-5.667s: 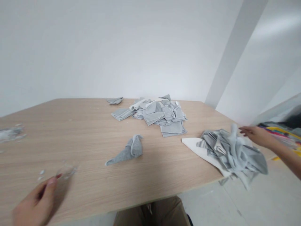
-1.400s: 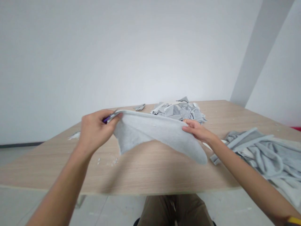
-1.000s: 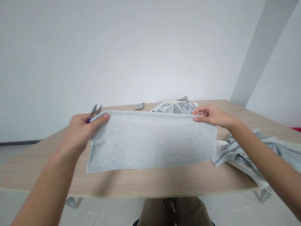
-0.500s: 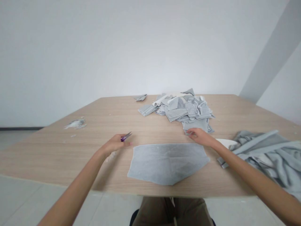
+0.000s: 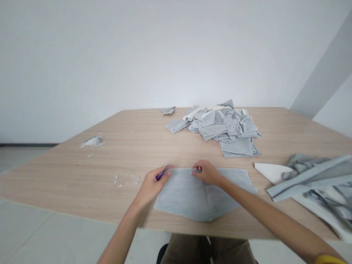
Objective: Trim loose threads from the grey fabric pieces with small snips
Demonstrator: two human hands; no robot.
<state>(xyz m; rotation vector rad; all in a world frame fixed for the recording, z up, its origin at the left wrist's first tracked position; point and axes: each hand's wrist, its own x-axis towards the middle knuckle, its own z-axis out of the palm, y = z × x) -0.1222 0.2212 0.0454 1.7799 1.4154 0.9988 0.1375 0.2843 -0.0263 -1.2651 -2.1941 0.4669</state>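
Since half a second earlier, the right hand has come inward along the far edge of the light-grey, many-sided panel of thin fabric, and the left hand has moved onto its far left corner. Nearest, brown cloth trousers show below the fingers. The panel lies flat on the pale wood-grained worktop, under and nearer than both hands' fingers, its long axis left to right, straight edge away, blunt point toward the lap. The left fingers are closed around small purple-handled metal scissors, blades up and rightward; the right fingers are curled, tips nearly together, though whether they pinch the edge I cannot tell. White fluffy scraps lie left of the left fingers. Right of the right fingers sprawls a loose, rumpled grey-and-cream fabric heap. Beyond those fingers sits a jumbled pile of folded grey fabric pieces.
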